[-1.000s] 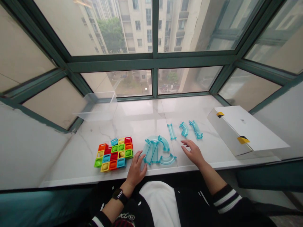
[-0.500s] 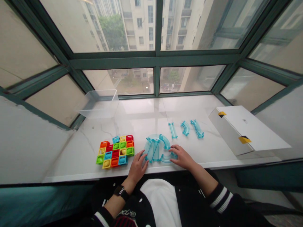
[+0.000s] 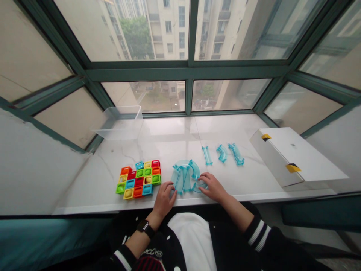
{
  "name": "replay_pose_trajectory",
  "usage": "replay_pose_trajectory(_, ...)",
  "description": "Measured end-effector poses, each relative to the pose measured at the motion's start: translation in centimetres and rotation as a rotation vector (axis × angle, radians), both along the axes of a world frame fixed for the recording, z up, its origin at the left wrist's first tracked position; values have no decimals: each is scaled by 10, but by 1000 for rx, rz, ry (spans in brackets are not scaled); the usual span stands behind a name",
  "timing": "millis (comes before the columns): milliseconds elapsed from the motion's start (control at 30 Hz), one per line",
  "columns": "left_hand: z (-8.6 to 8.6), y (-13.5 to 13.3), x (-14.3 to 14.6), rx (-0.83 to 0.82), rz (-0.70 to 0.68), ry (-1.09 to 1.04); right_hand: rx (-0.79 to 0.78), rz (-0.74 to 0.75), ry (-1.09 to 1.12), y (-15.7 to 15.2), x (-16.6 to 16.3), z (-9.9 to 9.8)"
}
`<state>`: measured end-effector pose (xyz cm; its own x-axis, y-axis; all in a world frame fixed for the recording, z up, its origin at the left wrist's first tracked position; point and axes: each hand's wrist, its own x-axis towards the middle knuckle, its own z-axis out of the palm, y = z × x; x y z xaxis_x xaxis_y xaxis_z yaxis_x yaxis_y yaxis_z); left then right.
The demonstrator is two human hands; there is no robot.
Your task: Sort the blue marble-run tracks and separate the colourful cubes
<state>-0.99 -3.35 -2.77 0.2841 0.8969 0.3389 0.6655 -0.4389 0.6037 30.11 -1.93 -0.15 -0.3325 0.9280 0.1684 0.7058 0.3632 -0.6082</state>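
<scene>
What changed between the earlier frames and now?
The right hand moved left and toward the person, onto the lower right of the clear blue plastic track cluster. The left hand stayed at the cluster's left edge. The multicoloured plastic block grid stayed put.

Two hands [image 3: 164, 199] [image 3: 213, 188] are working over one joined track cluster [image 3: 184, 177], piece count unclear. Three loose blue track pieces [image 3: 222, 153] are lying nearby, alongside one block panel [image 3: 138, 180], one clear bin [image 3: 120, 122], one white box [image 3: 296, 156].
</scene>
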Motion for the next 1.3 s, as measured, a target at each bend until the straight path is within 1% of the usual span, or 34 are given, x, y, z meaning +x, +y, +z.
replay_pose_trajectory(167, 0, 0, 0, -14, 38, -27, 35, -40, 4, 0, -7, 0)
replay_pose_trajectory(267, 4, 0, -1, -29, 47, -35, 49, -40, -8, -1, -10, 0)
replay_pose_trajectory(367, 12, 0, -2, -45, 69, -49, 87, -48, -13, -3, -12, 2)
replay_pose_trajectory(467, 25, -1, -4, -76, 94, -93, 137, -68, 2, -2, -15, 7)
replay_pose_trajectory(533, 33, -2, -5, -145, 107, -135, 164, -80, 12, 2, -18, 10)
replay_pose_trajectory(600, 40, -4, -6, -257, 126, -191, 171, -77, 1, 7, -22, 12)
replay_pose_trajectory(667, 45, -6, -5, -363, 150, -268, 163, -63, -39, 12, -27, 11)
replay_pose_trajectory(767, 49, -7, -5, -503, 181, -459, 142, -50, -127, 18, -34, 6)
replay_pose_trajectory(900, 48, -5, -6, -721, 279, -738, 133, -40, -212, 20, -39, 1)
replay_pose_trajectory(1000, 45, -5, -12, -837, 351, -894, 137, -26, -231, 18, -40, 2)
replay_pose_trajectory(1133, 46, -6, -24, -865, 383, -1084, 133, -21, -242, 18, -41, 2)
replay_pose_trajectory(1300, 57, -6, -34, -834, 340, -1234, 135, -18, -213, 17, -44, -1)
